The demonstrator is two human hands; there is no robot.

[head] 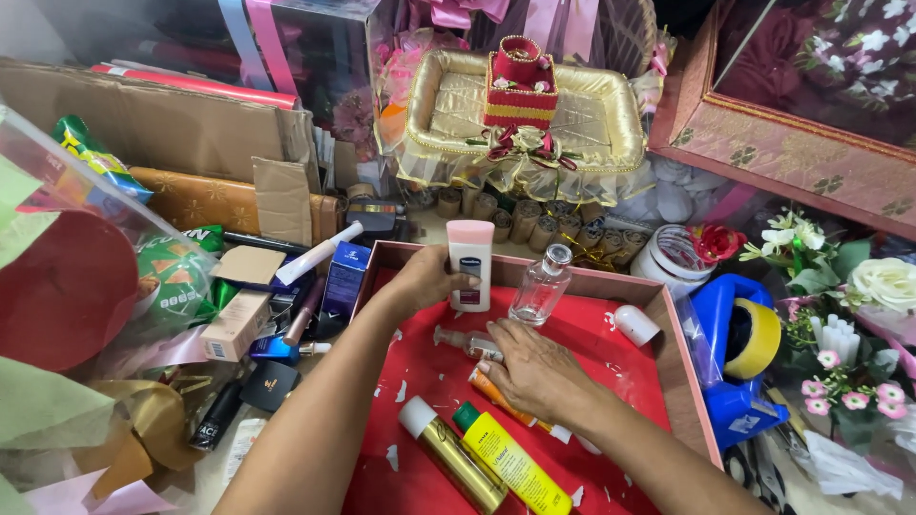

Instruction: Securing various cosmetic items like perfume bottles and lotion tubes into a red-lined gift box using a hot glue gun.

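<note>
On the far left there is a red round shape under clear wrap [57,286], and near it a small cardboard box [234,326] and a blue box [343,278]. The left hand [426,277] is closed around a pink and white lotion bottle [470,264], which stands upright at the back of the red tray [420,372]. Just right of it stands a clear glass bottle [540,286]. The right hand [536,370] lies palm down, fingers bent, over a small clear bottle [465,341] and an orange tube [496,396]. In front lie a gold spray can [453,458] and a yellow bottle [510,464]. At the far right is a blue tape dispenser [735,353].
</note>
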